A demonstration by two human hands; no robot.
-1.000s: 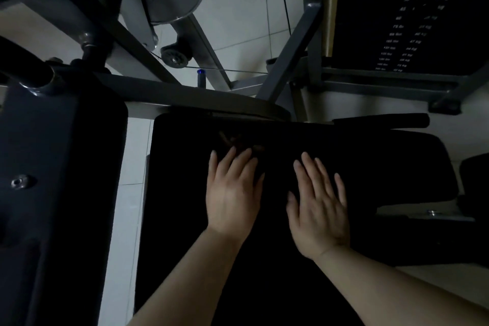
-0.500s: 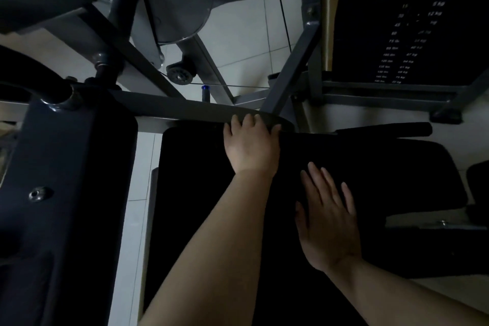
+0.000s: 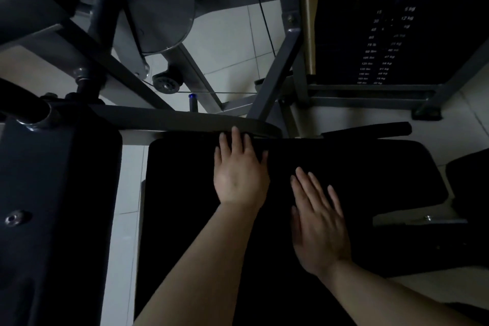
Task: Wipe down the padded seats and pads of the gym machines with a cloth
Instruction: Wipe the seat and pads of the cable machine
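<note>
A black padded seat point(image 3: 357, 167) fills the lower middle of the head view. My left hand point(image 3: 239, 172) lies flat on the pad near its far edge, fingers straight and fingertips reaching the grey metal bar behind it. My right hand point(image 3: 318, 222) presses flat on the pad, closer to me and to the right, fingers spread. The light is too dim to show a cloth under either hand.
A dark upright pad point(image 3: 53, 206) stands at the left. Grey frame bars point(image 3: 275, 77), a metal pulley disc point(image 3: 158, 8) and a cable sit behind the seat. A black weight stack point(image 3: 383, 42) stands at the back right on the white tiled floor point(image 3: 227, 32).
My left hand slid forward from mid-pad to the far edge, then drew back slightly. My right hand stayed flat on the pad almost unmoved.
</note>
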